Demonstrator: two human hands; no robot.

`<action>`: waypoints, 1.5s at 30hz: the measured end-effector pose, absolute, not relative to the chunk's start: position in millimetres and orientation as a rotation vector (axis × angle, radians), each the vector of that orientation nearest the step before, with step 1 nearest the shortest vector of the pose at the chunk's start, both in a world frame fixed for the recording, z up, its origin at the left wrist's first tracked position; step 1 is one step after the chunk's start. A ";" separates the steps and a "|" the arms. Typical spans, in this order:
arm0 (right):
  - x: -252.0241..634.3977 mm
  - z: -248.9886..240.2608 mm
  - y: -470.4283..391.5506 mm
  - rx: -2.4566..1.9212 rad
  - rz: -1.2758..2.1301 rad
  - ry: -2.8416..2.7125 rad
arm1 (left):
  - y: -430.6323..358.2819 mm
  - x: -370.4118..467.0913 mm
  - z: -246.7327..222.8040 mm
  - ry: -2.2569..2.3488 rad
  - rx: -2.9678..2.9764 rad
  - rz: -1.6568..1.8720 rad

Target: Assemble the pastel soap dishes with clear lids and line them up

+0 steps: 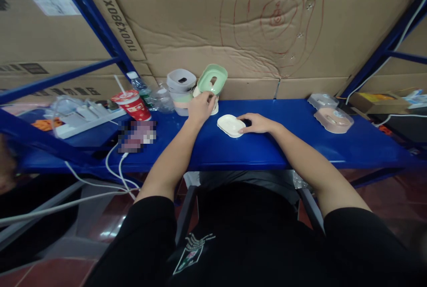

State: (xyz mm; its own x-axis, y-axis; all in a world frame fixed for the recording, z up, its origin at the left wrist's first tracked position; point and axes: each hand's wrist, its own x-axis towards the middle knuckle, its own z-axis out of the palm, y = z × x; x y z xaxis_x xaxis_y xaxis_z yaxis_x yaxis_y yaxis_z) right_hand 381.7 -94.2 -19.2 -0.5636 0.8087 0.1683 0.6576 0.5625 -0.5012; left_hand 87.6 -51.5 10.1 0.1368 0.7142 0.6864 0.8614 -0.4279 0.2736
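Note:
On the blue table, my right hand (256, 123) grips the right edge of a shallow cream oval plastic dish (230, 125) between thumb and fingers. The dish lies low, at or just above the tabletop. My left hand (202, 107) reaches to a stack topped by a green plastic tray (213, 78) with an oval slot, which leans tilted against the cardboard. Its fingers are curled together at the cream pieces under that tray; what they pinch is hidden. Just left of this hand stands a stack of grey, green and pink plastic trays (181, 81).
A red paper cup (132, 104) with a straw and clear plastic bottles (140, 87) stand at the left. A white power strip (90, 122) and cables lie beyond them. Clear-covered pink cases (333, 120) sit at the right. Cardboard (200, 20) walls the back.

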 end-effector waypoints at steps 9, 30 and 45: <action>385.1 -22.0 -91.0 -1.195 0.533 -2.462 | -21.3 72.9 -4.7 -1.683 -2.135 -1.470; 383.9 -32.5 -85.1 -1.213 0.214 -2.354 | -73.1 107.7 -0.8 -1.363 -2.803 -0.844; 360.0 -5.1 -124.8 -1.016 -0.069 -2.109 | -70.8 85.4 34.0 -1.506 -2.295 -1.194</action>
